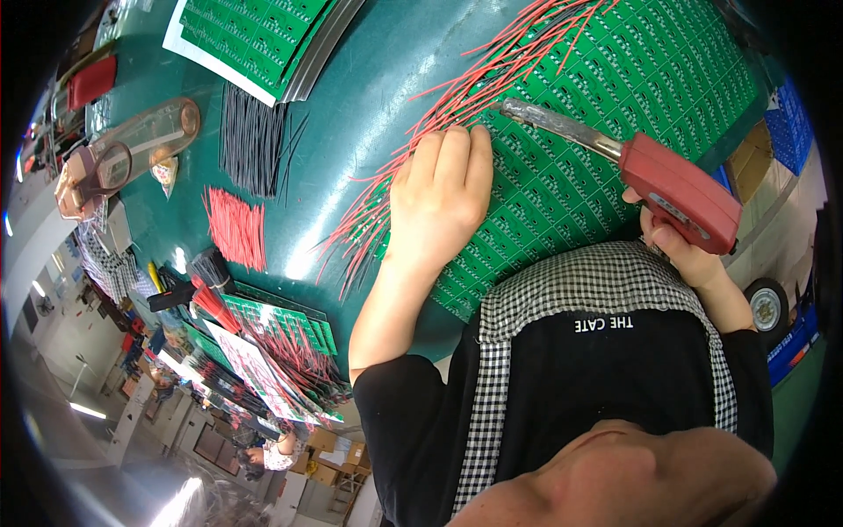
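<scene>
My right hand (672, 237) is closed around the red handle of a soldering gun (680, 193). Its metal shaft points left, and the tip hovers by the red wires at the far edge of my left fingers. My left hand (443, 184) lies palm down over the left edge of a green circuit board panel (562, 184), its fingers bent together and the fingertips hidden. Whatever they pinch does not show. Red and black wires (465, 97) run in a long row along that edge and pass beneath my left hand.
Beyond my left hand lie a bundle of black wires (250, 140) and one of red wires (235, 228). Stacked green panels (255, 39) stand at the far left. A clear plastic visor-like piece (145, 136) and wired boards (281, 351) are on the left. A person (272, 452) is in the background.
</scene>
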{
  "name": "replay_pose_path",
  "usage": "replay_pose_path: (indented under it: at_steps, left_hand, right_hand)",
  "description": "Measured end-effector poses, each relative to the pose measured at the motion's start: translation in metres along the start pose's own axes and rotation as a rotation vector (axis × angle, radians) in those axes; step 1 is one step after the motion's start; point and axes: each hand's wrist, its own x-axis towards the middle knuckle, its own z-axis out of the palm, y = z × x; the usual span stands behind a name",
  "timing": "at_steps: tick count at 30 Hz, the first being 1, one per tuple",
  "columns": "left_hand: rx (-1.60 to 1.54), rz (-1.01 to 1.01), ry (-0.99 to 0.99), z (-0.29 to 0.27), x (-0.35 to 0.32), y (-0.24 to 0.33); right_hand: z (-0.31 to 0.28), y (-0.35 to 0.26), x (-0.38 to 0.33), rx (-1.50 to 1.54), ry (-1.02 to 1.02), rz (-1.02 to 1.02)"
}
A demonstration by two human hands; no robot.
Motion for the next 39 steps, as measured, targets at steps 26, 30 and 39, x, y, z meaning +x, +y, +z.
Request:
replay_pose_path:
  at_steps: [26,30,39]
  left_hand:
    - [-0.061,-0.016,0.002,0.006,0.019,0.005]
    - [-0.074,-0.011,-0.009,0.004,0.019,0.004]
    - [-0.034,0.010,-0.015,0.004,0.020,0.004]
  right_hand:
    - [-0.011,0.008,-0.007,-0.101,0.080,-0.027]
    - [-0.008,0.009,-0.011,-0.056,0.098,0.072]
    - [-0.007,0.001,-0.001,0.087,0.116,-0.073]
